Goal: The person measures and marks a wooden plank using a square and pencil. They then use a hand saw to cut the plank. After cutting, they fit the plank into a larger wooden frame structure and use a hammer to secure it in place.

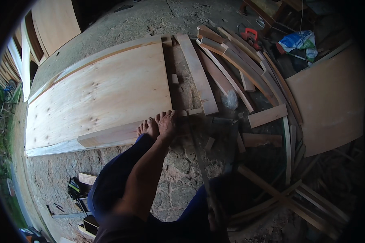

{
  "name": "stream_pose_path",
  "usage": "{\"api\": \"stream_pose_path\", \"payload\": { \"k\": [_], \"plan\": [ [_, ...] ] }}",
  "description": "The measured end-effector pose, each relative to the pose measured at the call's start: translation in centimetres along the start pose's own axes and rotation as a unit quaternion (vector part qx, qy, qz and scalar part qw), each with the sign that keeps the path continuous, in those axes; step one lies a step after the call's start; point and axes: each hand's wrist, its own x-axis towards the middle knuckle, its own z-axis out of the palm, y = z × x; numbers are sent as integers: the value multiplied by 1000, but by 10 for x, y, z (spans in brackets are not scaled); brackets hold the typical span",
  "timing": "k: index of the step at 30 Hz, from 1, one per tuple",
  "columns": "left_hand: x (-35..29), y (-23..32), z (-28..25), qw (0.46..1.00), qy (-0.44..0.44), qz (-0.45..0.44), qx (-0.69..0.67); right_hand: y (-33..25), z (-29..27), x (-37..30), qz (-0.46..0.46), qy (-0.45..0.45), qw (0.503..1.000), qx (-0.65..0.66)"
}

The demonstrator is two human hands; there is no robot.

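My left grip (166,123) pinched beam (111,135) near end; judged stiff, fairly heavy, best held there. Right grip (215,216) lay shadowed, state indiscernible.

Open room is lying over the broad, pale plywood panel (101,85), beyond the long, square-edged wooden beam (105,135). The bare foot (149,128) is resting on that beam right beside the left hand (166,123), blocking its left side. The long, thin grey saw blade (199,156) is slanting down past the hand's right, closing that side. Between blade and left forearm (145,178), a gap is opening over the rough grey concrete floor (180,168). Farther right, heaped curved brown boards (249,67) and crossed wooden slats (267,187) are crowding the way.
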Motion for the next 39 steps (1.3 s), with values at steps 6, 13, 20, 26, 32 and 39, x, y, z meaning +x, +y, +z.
{"api": "stream_pose_path", "payload": {
  "k": [6, 13, 20, 26, 32, 39],
  "plan": [
    [6, -14, 16, 998, 60, 29, 4, 69, 87, 193, -21, 1, 996, 89],
    [4, -13, -2, 999, 32, 6, 38, 26, 13, 35, 4, -54, 998, -24],
    [-4, -7, 8, 997, 60, 19, 34, 53, 53, 123, 20, -50, 998, 26],
    [4, -37, 10, 996, 80, 10, 40, 38, 60, 128, -56, -27, 997, -44],
    [-3, -13, 12, 999, 32, 11, 13, 49, 9, -61, 131, 70, 970, 191],
    [-1, -5, 5, 999, 29, 29, -12, 68, 84, 183, -47, -1, 997, 61]
  ]
}}
